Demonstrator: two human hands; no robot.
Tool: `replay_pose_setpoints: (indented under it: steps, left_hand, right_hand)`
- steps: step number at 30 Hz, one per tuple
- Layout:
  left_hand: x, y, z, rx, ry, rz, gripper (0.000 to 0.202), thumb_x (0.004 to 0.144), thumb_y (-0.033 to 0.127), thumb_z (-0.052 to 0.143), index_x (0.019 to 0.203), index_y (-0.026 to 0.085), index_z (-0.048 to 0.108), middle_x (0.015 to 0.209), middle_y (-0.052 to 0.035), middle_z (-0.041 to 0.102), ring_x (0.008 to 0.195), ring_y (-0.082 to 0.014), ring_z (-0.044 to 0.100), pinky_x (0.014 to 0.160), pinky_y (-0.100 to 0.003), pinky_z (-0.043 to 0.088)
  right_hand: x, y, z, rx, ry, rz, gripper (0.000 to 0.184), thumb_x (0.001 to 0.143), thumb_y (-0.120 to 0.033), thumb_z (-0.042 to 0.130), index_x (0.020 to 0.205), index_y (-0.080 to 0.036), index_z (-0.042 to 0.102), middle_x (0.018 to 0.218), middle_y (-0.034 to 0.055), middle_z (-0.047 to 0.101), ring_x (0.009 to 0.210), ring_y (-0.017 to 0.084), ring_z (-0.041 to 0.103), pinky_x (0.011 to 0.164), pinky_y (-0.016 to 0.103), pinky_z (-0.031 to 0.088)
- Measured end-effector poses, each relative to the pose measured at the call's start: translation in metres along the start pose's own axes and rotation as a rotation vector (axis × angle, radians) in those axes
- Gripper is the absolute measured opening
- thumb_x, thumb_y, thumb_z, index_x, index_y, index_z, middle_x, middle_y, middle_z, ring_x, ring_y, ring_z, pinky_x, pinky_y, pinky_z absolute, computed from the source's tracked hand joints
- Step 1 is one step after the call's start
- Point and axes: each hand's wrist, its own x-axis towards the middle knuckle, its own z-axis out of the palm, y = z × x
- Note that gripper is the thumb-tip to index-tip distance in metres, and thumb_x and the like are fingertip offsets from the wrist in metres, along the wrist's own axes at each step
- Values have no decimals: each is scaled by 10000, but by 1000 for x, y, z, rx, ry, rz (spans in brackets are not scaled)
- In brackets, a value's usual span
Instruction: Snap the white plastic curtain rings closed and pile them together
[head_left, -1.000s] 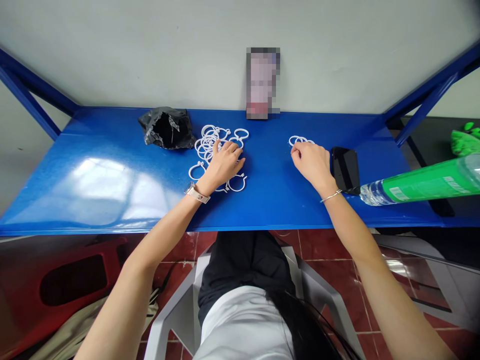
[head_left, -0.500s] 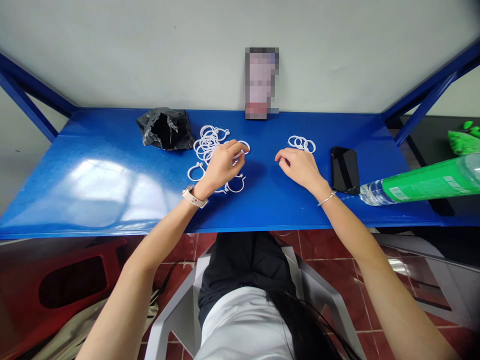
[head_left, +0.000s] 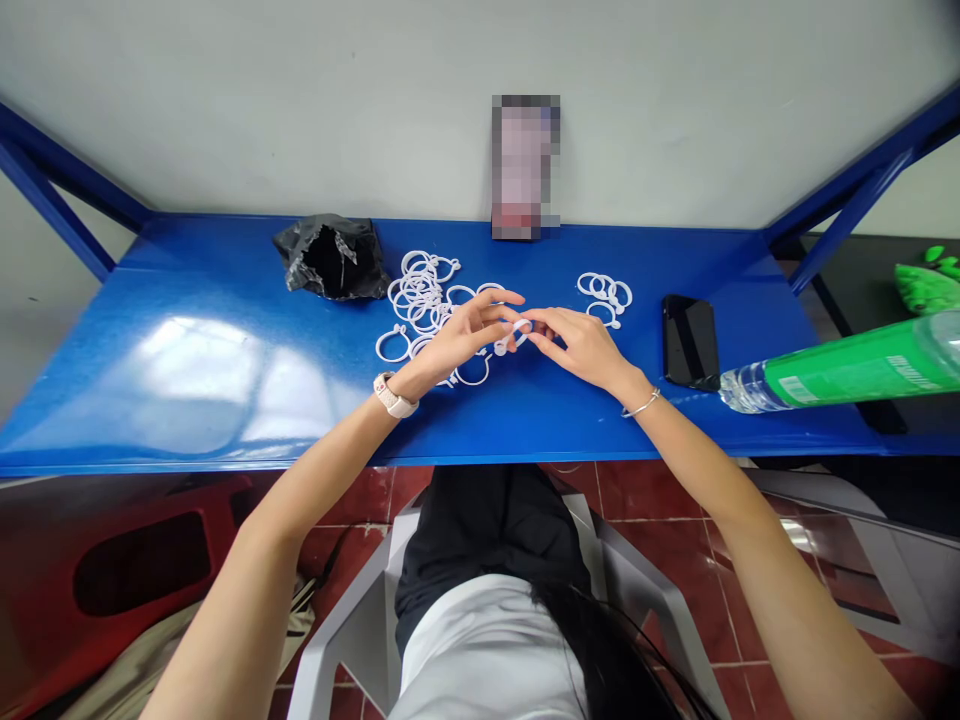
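Observation:
My left hand (head_left: 463,335) and my right hand (head_left: 577,343) meet over the middle of the blue table (head_left: 225,350). Together they pinch one white plastic ring (head_left: 513,334) between their fingertips, just above the tabletop. A loose heap of several white rings (head_left: 421,295) lies behind and under my left hand. A smaller group of white rings (head_left: 606,292) lies behind my right hand.
A crumpled black plastic bag (head_left: 332,257) sits left of the big heap. A black phone (head_left: 690,338) lies flat at the right. A green-labelled bottle (head_left: 847,365) juts in from the right edge. A small upright card (head_left: 525,165) leans against the wall.
My right hand left the small ring group and moved left. My left hand lifted a ring from the heap and brought it to the middle, where both hands now hold it.

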Motion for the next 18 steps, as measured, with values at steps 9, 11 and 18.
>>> replay_pose_setpoints:
  steps: [9, 11, 18]
  left_hand:
    - [-1, 4, 1, -83, -16, -2, 454, 886, 463, 678, 1260, 234, 562, 1232, -110, 697, 983, -180, 713, 850, -309, 572]
    - [0, 3, 3, -1, 12, 14, 449, 872, 468, 696, 1226, 210, 593, 1169, -107, 710, 949, -174, 703, 829, -300, 565]
    - [-2, -5, 11, 377, 10, 200, 346, 863, 453, 712, 1027, 151, 669, 1009, -82, 674, 828, -146, 636, 751, -282, 541]
  right_hand:
    - [1, -3, 7, 585, 70, 338, 421, 880, -607, 588, 812, -201, 675, 645, 1, 678, 512, 136, 599, 524, 271, 494]
    - [2, -4, 8, 675, 66, 405, 483, 838, -666, 608, 773, -192, 674, 596, -3, 649, 469, 120, 564, 472, 254, 461]
    - [4, -6, 8, 689, 113, 432, 576, 800, -740, 600, 748, -173, 684, 538, -16, 585, 461, 89, 510, 455, 224, 410]
